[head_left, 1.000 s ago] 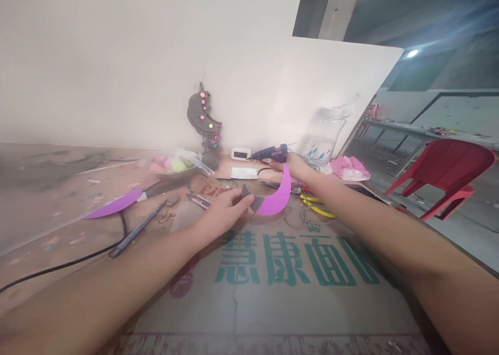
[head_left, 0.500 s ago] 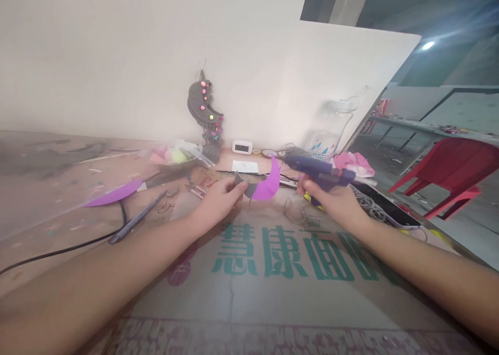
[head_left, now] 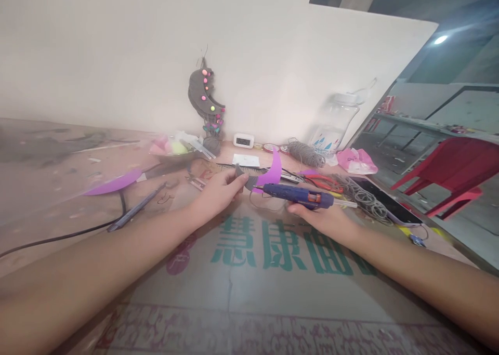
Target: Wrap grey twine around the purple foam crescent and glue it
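Between thumb and fingers, my left hand (head_left: 222,191) pinches a purple crescent (head_left: 272,172) by its end wrapped in grey yarn; the bare purple tip curves up to the right. My right hand (head_left: 322,215) is closed around a blue hot glue gun (head_left: 300,195), held nearly level. Its nozzle points left at the edge of the yarn wrapping; whether it touches cannot be told. A clear glue stick (head_left: 346,203) sticks out of the gun's back. The trigger fingers are mostly hidden behind the gun.
A finished-looking grey crescent with pom-poms (head_left: 200,92) hangs on the wall. Along the back stand a small clock (head_left: 244,140), a grey yarn bundle (head_left: 306,153) and a clear bottle (head_left: 335,121). A phone (head_left: 384,201) lies right; another purple piece (head_left: 115,183) and a dark pen-like tool (head_left: 136,209) lie left.
My right hand has brought the glue gun left and down, so its nozzle is now at the wrapped part of the crescent. My left hand keeps its pinch.
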Motion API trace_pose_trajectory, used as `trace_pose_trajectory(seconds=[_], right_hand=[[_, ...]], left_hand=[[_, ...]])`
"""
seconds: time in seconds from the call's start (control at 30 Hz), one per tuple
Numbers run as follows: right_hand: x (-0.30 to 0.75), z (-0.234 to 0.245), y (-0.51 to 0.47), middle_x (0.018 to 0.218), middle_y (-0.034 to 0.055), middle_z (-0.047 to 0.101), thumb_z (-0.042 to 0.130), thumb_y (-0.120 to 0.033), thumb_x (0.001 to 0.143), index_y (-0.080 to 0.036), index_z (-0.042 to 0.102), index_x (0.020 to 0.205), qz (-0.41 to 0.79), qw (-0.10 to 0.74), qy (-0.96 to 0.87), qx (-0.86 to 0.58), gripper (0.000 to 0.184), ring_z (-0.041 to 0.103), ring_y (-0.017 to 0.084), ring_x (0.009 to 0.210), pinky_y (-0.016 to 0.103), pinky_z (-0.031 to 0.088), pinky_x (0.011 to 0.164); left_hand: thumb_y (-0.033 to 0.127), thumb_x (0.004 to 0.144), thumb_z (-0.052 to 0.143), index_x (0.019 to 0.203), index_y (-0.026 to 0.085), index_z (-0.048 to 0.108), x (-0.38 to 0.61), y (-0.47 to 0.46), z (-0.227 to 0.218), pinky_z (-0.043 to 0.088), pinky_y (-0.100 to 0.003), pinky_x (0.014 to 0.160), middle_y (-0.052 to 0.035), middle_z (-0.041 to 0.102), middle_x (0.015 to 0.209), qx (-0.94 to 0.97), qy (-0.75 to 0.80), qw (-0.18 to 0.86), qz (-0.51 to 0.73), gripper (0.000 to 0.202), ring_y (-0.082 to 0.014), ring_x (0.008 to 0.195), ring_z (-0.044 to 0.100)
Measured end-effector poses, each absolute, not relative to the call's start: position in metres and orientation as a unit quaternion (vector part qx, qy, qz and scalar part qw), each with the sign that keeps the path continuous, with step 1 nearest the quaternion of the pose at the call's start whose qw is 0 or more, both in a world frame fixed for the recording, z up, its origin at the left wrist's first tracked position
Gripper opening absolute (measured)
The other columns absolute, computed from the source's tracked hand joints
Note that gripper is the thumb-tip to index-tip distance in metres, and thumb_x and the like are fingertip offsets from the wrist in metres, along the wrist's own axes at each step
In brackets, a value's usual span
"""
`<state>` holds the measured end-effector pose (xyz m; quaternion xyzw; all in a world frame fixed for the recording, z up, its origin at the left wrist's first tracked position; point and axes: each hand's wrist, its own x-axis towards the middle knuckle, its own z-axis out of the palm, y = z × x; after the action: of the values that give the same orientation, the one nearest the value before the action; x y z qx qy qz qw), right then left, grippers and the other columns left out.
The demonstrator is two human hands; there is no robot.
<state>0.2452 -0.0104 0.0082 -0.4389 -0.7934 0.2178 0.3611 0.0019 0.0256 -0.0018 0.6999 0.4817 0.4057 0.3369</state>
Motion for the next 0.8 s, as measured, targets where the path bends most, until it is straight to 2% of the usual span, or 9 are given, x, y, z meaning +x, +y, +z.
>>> trace_pose_trajectory(seconds=[0.27,0.53,0.8], right_hand=[[0.2445,0.0076,-0.0091,0.075,0.0013,0.064,0.065,-0.039,0.079,-0.023,0.057,0.078,0.284,0.343,-0.785,-0.43,0.018,0.061,0.019,0.071,0.032,0.05,0.064],[0.2467,0.0046,-0.0072,0.065,-0.0007,0.054,0.062,-0.044,0.08,-0.023,0.052,0.075,0.202,0.34,-0.791,-0.466,0.024,0.051,0.017,0.06,0.03,0.042,0.054],[0.2469,0.0048,-0.0088,0.065,-0.0017,0.053,0.064,-0.045,0.079,-0.022,0.05,0.075,0.225,0.331,-0.789,-0.465,0.027,0.051,0.015,0.06,0.027,0.038,0.053]], left_hand=[[0.051,0.086,0.046,0.062,0.018,0.047,0.0012,0.0281,-0.0052,0.035,-0.026,0.056,0.0029,0.051,0.057,0.697,0.478,0.338,0.413,0.04,-0.0121,0.055,0.049],[0.051,0.087,0.045,0.063,0.018,0.046,0.0015,0.0277,-0.0039,0.035,-0.026,0.056,0.0032,0.049,0.058,0.697,0.474,0.342,0.415,0.041,-0.0115,0.055,0.048],[0.052,0.087,0.045,0.063,0.018,0.045,0.0007,0.0252,-0.0021,0.034,-0.026,0.056,0.0032,0.049,0.058,0.699,0.471,0.348,0.41,0.041,-0.0115,0.055,0.048]])
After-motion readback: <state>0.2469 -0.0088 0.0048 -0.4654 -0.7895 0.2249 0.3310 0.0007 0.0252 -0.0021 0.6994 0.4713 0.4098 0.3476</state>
